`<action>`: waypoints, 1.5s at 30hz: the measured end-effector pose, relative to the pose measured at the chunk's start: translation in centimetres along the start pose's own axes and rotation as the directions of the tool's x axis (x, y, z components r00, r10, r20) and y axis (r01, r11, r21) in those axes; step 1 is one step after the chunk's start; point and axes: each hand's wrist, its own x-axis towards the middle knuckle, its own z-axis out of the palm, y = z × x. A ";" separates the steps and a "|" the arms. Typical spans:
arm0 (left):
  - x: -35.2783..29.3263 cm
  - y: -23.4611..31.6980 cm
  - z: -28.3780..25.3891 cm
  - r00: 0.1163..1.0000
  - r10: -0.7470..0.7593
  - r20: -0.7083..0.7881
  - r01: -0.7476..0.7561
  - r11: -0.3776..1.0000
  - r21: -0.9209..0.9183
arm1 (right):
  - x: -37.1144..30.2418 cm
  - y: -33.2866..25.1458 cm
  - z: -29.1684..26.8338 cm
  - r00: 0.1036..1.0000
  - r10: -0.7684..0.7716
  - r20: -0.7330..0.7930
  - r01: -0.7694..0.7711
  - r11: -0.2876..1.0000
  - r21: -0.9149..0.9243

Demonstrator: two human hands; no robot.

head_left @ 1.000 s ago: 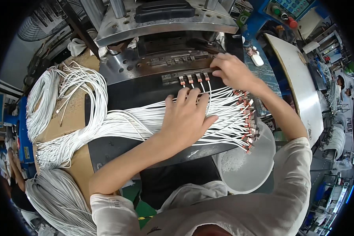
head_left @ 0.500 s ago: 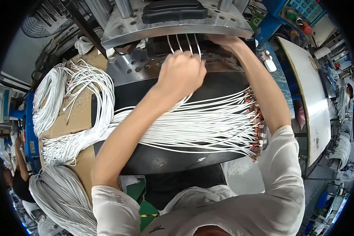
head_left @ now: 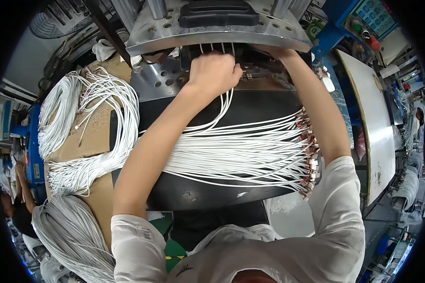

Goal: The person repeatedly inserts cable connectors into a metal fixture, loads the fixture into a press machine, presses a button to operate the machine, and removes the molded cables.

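Observation:
My left hand (head_left: 213, 73) is closed around several white cables (head_left: 228, 100). Their far ends run up under the thick metal upper plate (head_left: 151, 43) of a press, and their tails curve down behind the hand. Beneath the right part of that plate is my right hand (head_left: 275, 51), its fingers hidden. A broad spread of white cables (head_left: 231, 153) lies across the black work surface (head_left: 193, 195) below my hands. Reddish-brown and metallic connector ends (head_left: 311, 158) line its right side. The press's metal lower bed (head_left: 158, 80) shows left of my left hand.
Coiled white cables (head_left: 61, 108) rest on cardboard (head_left: 97, 120) at left, with a thick grey-white cable bundle (head_left: 73, 236) below. A control panel with buttons (head_left: 370, 23) stands upper right. Beyond my right arm is a pale board (head_left: 373, 127). Another person's arm (head_left: 26, 188) appears far left.
My left hand has moved slightly up and left, closer to the press plate, with the cables still in its grip. My right hand stays under the plate. The whole view has shifted slightly.

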 end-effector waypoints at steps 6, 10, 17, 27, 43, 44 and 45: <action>-5.3 1.5 -3.9 0.947 0.078 -0.312 -0.061 0.996 0.063 | -1.6 -8.7 -6.3 0.910 0.245 0.334 -0.313 0.935 0.167; -18.1 4.2 -10.6 0.992 -0.125 0.029 0.082 0.442 -0.893 | -7.7 -19.6 -20.2 0.758 -0.205 0.619 -0.572 0.246 0.782; -41.1 2.8 -2.5 0.554 -0.509 0.658 0.621 -0.273 -0.734 | -29.6 -33.7 -20.7 0.242 0.238 0.941 -0.728 -0.596 0.338; -41.8 2.9 2.9 0.278 -0.839 0.467 0.456 -0.312 -0.833 | -32.3 -35.5 -15.2 -0.292 0.749 0.594 -0.182 -0.654 0.735; -47.2 2.5 4.8 0.358 -0.862 0.358 0.643 -0.050 -0.764 | -39.3 -32.4 -18.6 -0.069 0.506 0.860 -0.769 -0.576 0.277; -50.4 3.1 5.5 0.315 -0.890 0.331 0.764 0.030 -0.645 | -40.9 -32.2 -19.6 -0.134 0.436 0.890 -0.971 -0.236 -0.031; -52.8 3.5 6.6 0.286 -0.908 0.308 0.856 0.098 -0.507 | -43.9 -33.0 -21.2 -0.079 0.430 0.900 -0.997 -0.026 -0.075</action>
